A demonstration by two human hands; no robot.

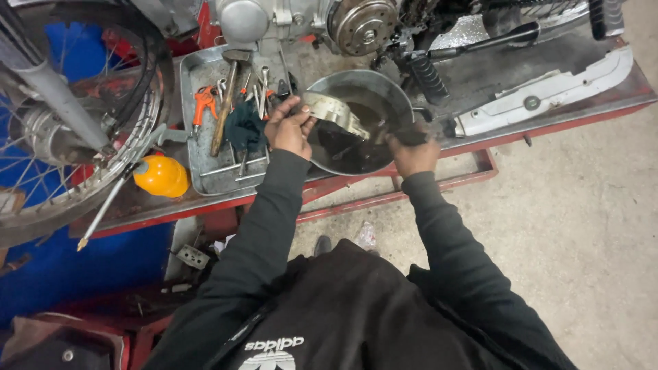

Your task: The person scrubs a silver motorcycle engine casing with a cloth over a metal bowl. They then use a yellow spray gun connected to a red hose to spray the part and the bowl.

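My left hand point(289, 129) grips a curved grey metal part point(334, 112) and holds it over a round metal bowl point(389, 94) of dark oily liquid. On the bowl's right side my right hand point(413, 152) is closed on a small dark object point(406, 137), perhaps a brush or rag, near the liquid. The bowl rests on a red metal workstand point(480, 168) under a motorcycle engine point(360, 24). Both arms wear black sleeves.
A grey tool tray point(195, 168) to the left holds a hammer point(225, 103), orange pliers point(202, 101), wrenches and a dark rag. An orange oil can point(161, 175) stands beside it. A spoked wheel point(82, 116) is far left, a grey chain cover point(548, 92) at right.
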